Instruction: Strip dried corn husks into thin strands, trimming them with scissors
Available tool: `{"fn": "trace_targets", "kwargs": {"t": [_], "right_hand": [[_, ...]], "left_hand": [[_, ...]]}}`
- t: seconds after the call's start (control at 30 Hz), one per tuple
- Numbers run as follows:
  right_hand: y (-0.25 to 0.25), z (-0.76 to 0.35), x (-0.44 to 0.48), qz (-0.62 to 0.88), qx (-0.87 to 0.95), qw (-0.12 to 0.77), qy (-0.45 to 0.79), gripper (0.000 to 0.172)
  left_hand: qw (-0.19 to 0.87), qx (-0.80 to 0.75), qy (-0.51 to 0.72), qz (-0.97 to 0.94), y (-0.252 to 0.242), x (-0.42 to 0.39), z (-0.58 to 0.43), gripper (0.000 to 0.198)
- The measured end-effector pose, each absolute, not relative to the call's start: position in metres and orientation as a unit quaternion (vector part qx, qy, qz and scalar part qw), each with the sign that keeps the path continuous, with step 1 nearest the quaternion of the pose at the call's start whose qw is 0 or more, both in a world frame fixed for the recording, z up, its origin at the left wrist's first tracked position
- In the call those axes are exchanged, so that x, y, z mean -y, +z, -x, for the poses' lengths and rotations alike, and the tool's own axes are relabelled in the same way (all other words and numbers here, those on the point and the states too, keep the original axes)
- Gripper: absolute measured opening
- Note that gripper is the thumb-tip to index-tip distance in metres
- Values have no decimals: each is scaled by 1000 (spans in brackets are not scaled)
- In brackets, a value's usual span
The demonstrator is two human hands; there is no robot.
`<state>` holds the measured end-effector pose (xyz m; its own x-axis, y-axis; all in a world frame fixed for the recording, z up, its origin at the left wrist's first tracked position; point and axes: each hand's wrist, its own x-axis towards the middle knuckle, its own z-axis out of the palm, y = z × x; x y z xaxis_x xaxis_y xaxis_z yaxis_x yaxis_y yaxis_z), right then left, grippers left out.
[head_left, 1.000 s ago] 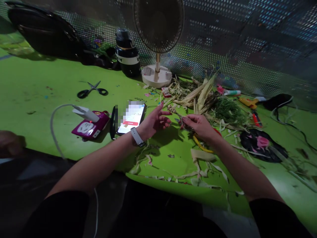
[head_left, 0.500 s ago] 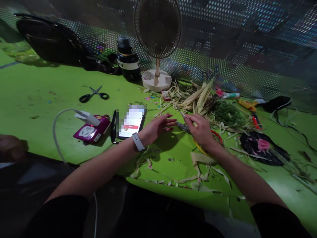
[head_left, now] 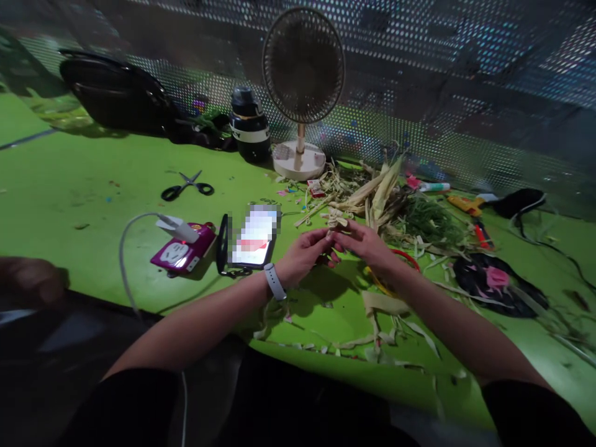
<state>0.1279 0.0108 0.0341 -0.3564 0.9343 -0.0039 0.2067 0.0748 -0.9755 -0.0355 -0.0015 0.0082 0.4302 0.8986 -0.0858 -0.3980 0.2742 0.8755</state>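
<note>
My left hand (head_left: 307, 253), with a watch on its wrist, pinches the lower end of a small pale bundle of corn husk (head_left: 334, 218). From the other side my right hand (head_left: 362, 243) grips the same husk, thumb and fingers meeting the left fingertips. The bundle's frilled, folded top sticks up above the fingers. Beneath my right wrist lie scissors with red and yellow handles (head_left: 406, 256), their blades hidden by the hands. Just beyond the hands rests a heap of dry corn husks (head_left: 379, 192).
A phone (head_left: 256, 236), a purple power socket (head_left: 184, 251) and black scissors (head_left: 186, 185) lie to the left. Behind stand a fan (head_left: 300, 160) and a bottle (head_left: 250, 127). Green fibre (head_left: 431, 214), a glue gun (head_left: 465, 203) and a black bag (head_left: 500, 285) sit right. Another person's hand (head_left: 32, 279) shows far left.
My left hand has closed in from the left and now meets my right hand at the husk. The frilled bundle shows upright above the fingers. The whole view has shifted slightly.
</note>
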Motion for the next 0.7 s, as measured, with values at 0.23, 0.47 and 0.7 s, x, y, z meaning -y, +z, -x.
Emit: {"fn": "trace_targets", "kwargs": {"t": [0.23, 0.47, 0.7], "right_hand": [[32, -105, -36, 384, 439, 423, 693, 45], [46, -113, -79, 380, 388, 514, 664, 26], [71, -122, -91, 345, 376, 527, 679, 22]], "left_hand": [[713, -344, 402, -460, 8, 7, 34, 31], [759, -322, 366, -431, 1, 3, 40, 39], [813, -322, 235, -424, -6, 5, 41, 50]]}}
